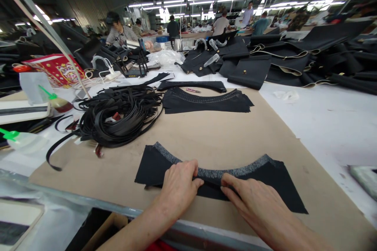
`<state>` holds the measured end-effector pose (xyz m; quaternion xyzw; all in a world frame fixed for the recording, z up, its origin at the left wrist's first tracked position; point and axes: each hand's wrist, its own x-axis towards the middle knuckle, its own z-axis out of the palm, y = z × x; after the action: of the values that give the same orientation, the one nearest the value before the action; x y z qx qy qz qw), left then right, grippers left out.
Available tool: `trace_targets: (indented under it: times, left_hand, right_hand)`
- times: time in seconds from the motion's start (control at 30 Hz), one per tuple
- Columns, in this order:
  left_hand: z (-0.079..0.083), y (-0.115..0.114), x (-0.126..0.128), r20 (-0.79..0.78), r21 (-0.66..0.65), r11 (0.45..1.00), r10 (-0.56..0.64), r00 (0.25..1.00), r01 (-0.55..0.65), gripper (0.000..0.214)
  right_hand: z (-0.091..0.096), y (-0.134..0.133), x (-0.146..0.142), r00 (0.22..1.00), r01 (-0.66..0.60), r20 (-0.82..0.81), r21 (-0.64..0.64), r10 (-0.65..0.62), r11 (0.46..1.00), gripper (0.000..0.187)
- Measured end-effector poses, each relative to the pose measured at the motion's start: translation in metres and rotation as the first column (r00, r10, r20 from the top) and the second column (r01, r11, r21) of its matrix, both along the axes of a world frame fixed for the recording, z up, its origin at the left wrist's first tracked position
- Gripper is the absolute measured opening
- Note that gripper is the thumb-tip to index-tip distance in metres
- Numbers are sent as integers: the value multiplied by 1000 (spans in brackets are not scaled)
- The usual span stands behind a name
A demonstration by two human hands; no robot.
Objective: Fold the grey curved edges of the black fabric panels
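Note:
A curved black leather piece [273, 176] with a grey fuzzy inner edge lies on the brown cardboard sheet [212, 133] close to me. My left hand [178, 188] presses on its middle, fingers curled and thumb pinching the folded edge. My right hand [250, 200] rests beside it, fingers pressed together on the same edge. Both hands touch the piece near its centre. A stack of similar curved black pieces [206, 101] lies farther back on the cardboard.
A tangled bundle of black straps [118, 115] lies to the left. Glue bottles with green nozzles [22, 139] and a red box [55, 70] stand at far left. Black bag parts [250, 70] pile up at the back right. Other people work at distant tables.

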<state>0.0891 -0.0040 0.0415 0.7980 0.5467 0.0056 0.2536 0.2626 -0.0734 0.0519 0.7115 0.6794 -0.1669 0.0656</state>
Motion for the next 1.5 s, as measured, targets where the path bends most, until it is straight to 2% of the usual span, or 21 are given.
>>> trace_targets:
  times: [0.33,0.73,1.13,1.5]
  left_hand:
    - [9,8,4,49,-40,999,1,999,1,11]
    - [5,16,12,43,-26,1000,4,999,-3,6]
    - [3,16,11,30,-44,999,11,1000,-9,9]
    - [1,13,12,16,-3,1000,13,1000,-13,12]
  right_hand:
    - [9,11,-1,1000,10,17,41,-11,999,28]
    - [-1,22,0,999,22,42,60,-25,998,30]
    - [-3,24,1,999,35,24,39,-36,999,28]
    - [-5,26,-1,999,38,34,8,-39,999,27]
